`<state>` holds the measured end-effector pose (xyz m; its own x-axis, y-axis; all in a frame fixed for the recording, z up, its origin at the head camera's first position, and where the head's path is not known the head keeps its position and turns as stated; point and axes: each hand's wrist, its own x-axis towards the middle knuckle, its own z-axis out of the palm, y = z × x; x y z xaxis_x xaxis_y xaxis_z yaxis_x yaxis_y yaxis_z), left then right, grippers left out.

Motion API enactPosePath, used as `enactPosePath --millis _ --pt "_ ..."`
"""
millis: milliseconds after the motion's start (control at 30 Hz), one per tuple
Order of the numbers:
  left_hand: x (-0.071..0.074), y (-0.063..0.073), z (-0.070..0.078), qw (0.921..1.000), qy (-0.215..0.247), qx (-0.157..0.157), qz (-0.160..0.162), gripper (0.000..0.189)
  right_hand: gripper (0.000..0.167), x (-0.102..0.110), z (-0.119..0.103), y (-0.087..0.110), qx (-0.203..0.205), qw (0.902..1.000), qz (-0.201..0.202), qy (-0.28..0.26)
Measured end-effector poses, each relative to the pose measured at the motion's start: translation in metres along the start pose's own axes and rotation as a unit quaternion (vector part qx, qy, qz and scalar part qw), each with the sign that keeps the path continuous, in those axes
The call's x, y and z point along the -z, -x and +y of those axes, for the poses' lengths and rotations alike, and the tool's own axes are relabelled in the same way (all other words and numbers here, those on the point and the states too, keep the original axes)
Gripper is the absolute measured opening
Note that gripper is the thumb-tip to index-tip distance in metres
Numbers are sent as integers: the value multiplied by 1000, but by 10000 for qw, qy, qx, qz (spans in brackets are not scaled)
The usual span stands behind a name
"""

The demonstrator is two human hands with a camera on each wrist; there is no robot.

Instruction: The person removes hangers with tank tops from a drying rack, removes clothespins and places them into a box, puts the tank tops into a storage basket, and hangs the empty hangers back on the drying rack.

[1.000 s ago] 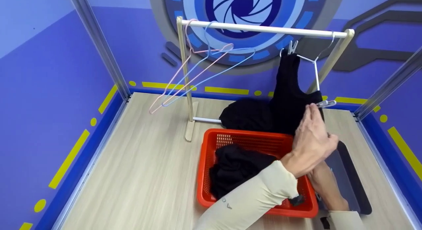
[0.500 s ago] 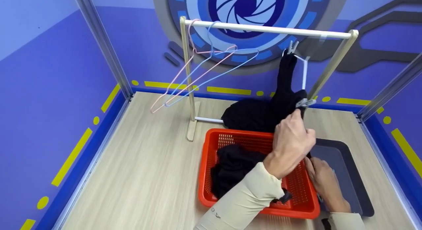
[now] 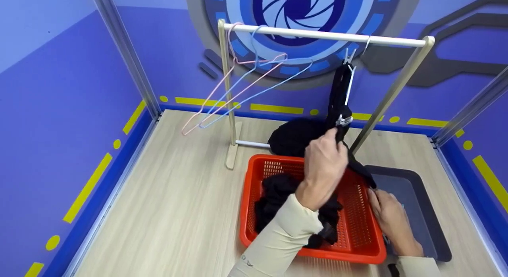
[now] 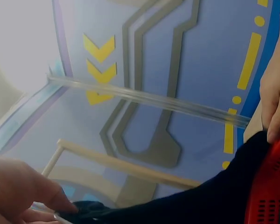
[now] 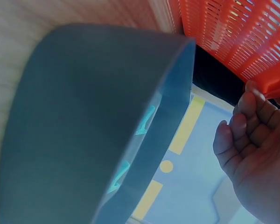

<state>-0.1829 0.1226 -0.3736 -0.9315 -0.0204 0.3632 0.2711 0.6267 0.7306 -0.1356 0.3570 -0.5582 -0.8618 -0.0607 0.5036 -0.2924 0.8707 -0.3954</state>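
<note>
A black garment (image 3: 337, 86) hangs from a white hanger (image 3: 350, 86) on the rack. One pale clothespin (image 3: 348, 56) grips it at the top, another clothespin (image 3: 344, 121) lower down. My left hand (image 3: 325, 162) pinches the cloth just below the lower clothespin; in the left wrist view, the left hand (image 4: 23, 191) has its thumb on the dark fabric (image 4: 196, 200). A narrow length of the garment runs down to my right hand (image 3: 391, 211), which holds its end at the basket's right rim. In the right wrist view, the right hand's fingers (image 5: 238, 126) curl beside the basket.
An orange basket (image 3: 246, 189) holds crumpled black cloth (image 3: 278, 189). Pink (image 3: 210, 88) and blue (image 3: 238, 98) hangers hang from the rack's bar (image 3: 309, 33). A dark tray (image 3: 420, 197) lies right of the basket, with turquoise clips (image 5: 119, 175) inside. More black cloth (image 3: 293, 136) lies behind the basket.
The left hand has moved left with the cloth. The white hanger's hook has slid left along the bar and the hanger has turned nearly edge-on. The right hand has stayed nearly in place.
</note>
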Motion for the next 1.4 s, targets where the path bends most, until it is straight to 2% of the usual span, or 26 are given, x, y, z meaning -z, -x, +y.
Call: enactPosePath --millis 200,467,633,767,1000,1200,1400 --pt "10 -12 -10 9999 -166 -18 31 23 36 1 0 1 12 10000 7 62" --pt "22 -29 -8 9965 -822 -110 -103 21 37 0 -1 1 -82 9999 -111 83" --pt "25 -32 -10 9913 -1305 -59 148 21 37 1 -1 1 -186 9997 -170 13" --pt "27 -33 -16 9882 -1491 -30 358 15 37 1 0 1 -191 9996 -186 -1" --pt "31 -37 -35 9892 -1299 -116 661 7 37 0 0 1 -193 9997 -164 -8" --pt "37 -38 -54 9885 -934 -516 1075 10 36 0 0 2 -127 9999 -97 0" --pt "49 -39 -73 9851 -333 -1008 1352 7 35 3 -3 1 -358 9990 -276 -39"
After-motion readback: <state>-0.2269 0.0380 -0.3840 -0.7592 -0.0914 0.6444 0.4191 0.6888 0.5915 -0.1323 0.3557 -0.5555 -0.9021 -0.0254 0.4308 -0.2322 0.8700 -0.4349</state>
